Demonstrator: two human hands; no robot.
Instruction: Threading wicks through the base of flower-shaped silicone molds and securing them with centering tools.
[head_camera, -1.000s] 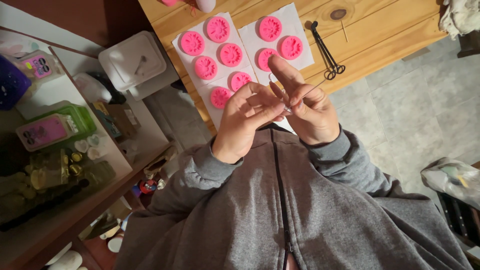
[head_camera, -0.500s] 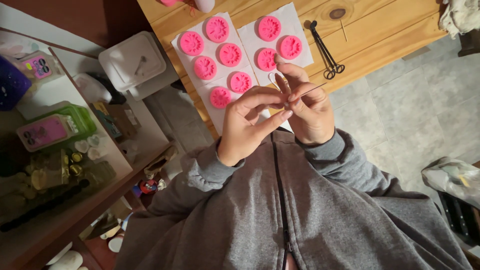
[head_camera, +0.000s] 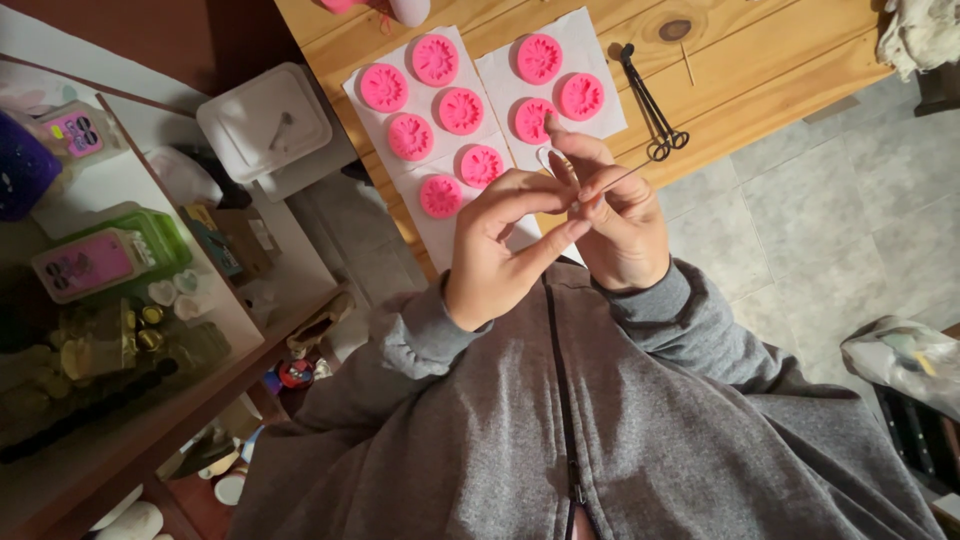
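Two hands pinch a thin wire (head_camera: 590, 190): left hand (head_camera: 497, 250) and right hand (head_camera: 622, 225) bend its loop; judged next, steadier grip.

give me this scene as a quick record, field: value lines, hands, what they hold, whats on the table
left hand: raised over the table edge, fingertips pinching a thin wire
right hand: beside the left, fingers on the same wire
thin wire: bent into a small loop at its upper end
pink round moulds: nine in view, lying on white paper sheets
white paper sheets: two, side by side on the wooden table
wooden table: light planks with a dark knot
black forceps: lying right of the sheets, untouched
clothing: grey zip top
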